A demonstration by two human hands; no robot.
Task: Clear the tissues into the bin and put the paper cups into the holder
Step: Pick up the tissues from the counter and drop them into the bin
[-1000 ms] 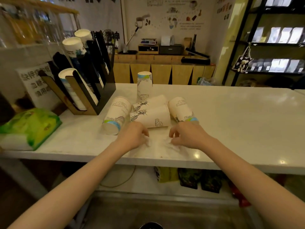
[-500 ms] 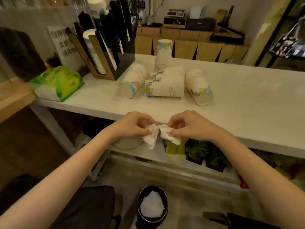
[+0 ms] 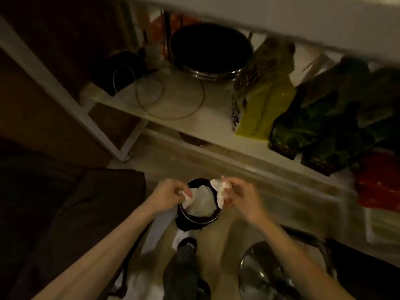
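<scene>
Over the small black bin (image 3: 195,217) on the floor, the left hand (image 3: 167,194) and right hand (image 3: 240,194) each pinch a crumpled tissue (image 3: 218,191) above its rim (one tissue lies inside). Letting go comes next; cups are out of view.

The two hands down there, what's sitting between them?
In the head view, between the left hand and right hand, each pinching a tissue, sits the open black bin, with a white tissue inside.
</scene>
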